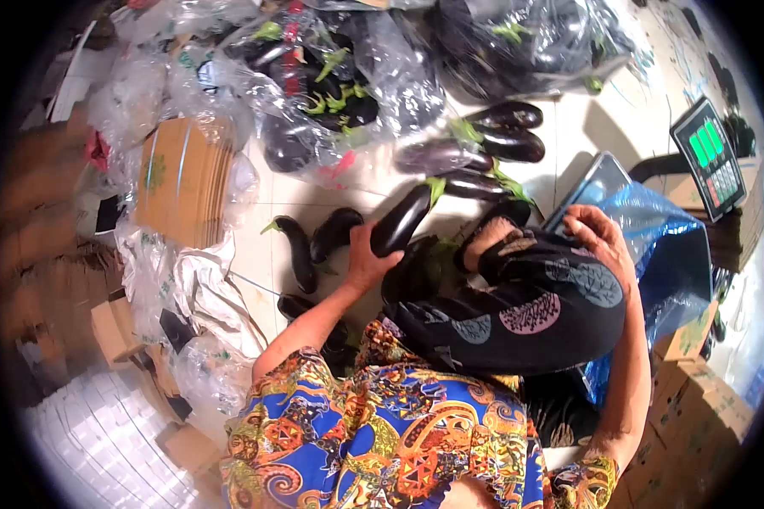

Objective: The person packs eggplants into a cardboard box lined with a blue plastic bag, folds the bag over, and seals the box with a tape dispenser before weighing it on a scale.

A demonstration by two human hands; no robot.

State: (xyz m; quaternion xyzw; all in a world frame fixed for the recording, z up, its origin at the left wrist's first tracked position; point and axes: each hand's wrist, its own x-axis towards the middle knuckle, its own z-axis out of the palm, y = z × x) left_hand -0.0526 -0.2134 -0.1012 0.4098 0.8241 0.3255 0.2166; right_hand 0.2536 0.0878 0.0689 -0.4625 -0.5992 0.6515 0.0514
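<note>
My left hand (370, 260) is closed around the lower end of a dark purple eggplant (403, 219), whose green stem points up and to the right. Just left of that hand, two more eggplants (334, 234) lie on the floor, one curved. My right hand (601, 236) is beside my bent knee, near the scale's metal tray (592, 182) and a blue plastic bag (654, 233). Its fingers are loosely bent and slightly apart, with nothing visible in them. Several eggplants (505, 142) rest on the tiles ahead, and others lie in shadow by my foot.
Two large clear plastic bags of eggplants (399, 85) (518, 51) stand at the back. A scale display (708, 157) with lit green digits is on the right. Folded cardboard (182, 182) in plastic wrap stands at the left. Cardboard boxes (696, 407) are at the lower right.
</note>
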